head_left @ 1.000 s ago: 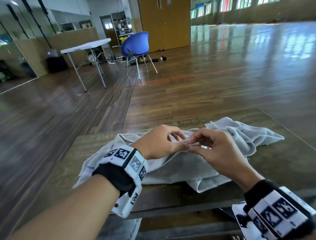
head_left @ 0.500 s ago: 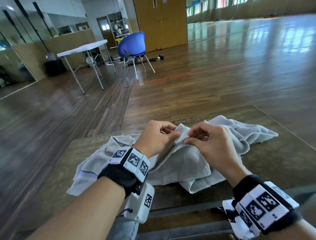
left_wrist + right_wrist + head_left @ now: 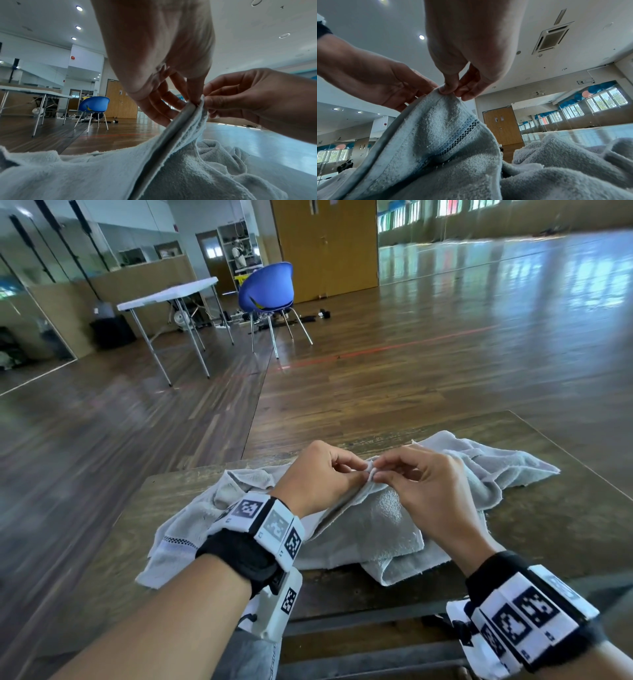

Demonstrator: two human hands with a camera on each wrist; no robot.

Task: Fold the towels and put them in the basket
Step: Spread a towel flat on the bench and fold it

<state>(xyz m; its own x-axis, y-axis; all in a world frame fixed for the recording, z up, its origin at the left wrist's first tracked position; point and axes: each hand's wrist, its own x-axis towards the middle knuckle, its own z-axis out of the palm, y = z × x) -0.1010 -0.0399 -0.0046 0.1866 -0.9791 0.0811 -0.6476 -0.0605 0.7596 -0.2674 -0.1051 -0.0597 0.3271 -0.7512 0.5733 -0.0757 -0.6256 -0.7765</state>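
A crumpled pale grey towel (image 3: 373, 525) lies on the dark wooden table (image 3: 548, 508) in the head view. My left hand (image 3: 322, 477) and right hand (image 3: 431, 491) meet above its middle. Both pinch the same raised corner of the towel (image 3: 197, 112) between thumb and fingers. The right wrist view shows that corner (image 3: 440, 108) lifted, with a blue checked stripe across it. The rest of the cloth hangs down and bunches on the table. No basket is in view.
The table's far edge (image 3: 376, 440) runs just beyond the towel, with wooden floor past it. A blue chair (image 3: 267, 289) and a white folding table (image 3: 168, 296) stand far off at the back left.
The pinched corner has risen a little off the table and my hands have drawn closer together around it. The view has tilted slightly.
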